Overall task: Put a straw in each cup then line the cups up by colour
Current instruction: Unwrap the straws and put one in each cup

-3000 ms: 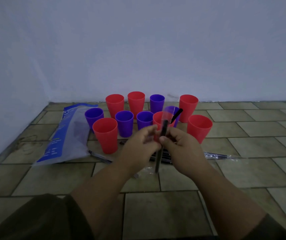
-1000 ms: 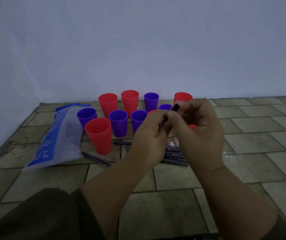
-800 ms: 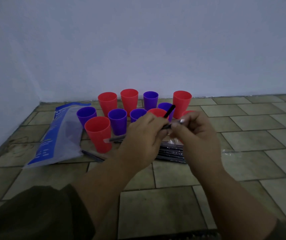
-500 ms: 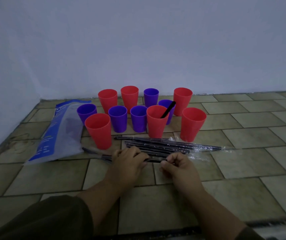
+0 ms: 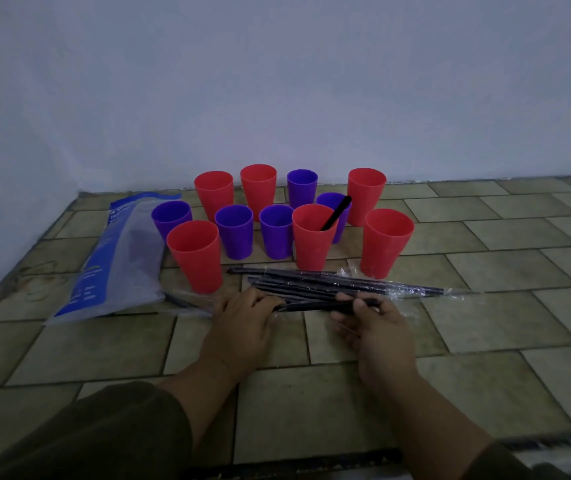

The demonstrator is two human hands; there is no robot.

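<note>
Several red and purple cups stand grouped on the tiled floor near the wall. The front middle red cup [image 5: 312, 237] holds a black straw [image 5: 336, 213] leaning right. In front of the cups lies a pile of black straws in clear wrappers [image 5: 339, 284]. My left hand [image 5: 240, 323] and my right hand [image 5: 372, 323] are low on the floor, each pinching an end of one wrapped black straw [image 5: 311, 305] held level between them. A front left red cup [image 5: 195, 256] and a front right red cup [image 5: 384, 242] flank the group.
A blue and clear plastic bag [image 5: 117, 261] lies flat at the left beside the cups. Another wrapped straw [image 5: 187, 301] lies by the bag's lower edge. The white wall runs right behind the cups and along the left side.
My hands came down from in front of the cups to the straw pile. A straw now stands in the front middle red cup, and both hands have picked up another wrapped straw.
</note>
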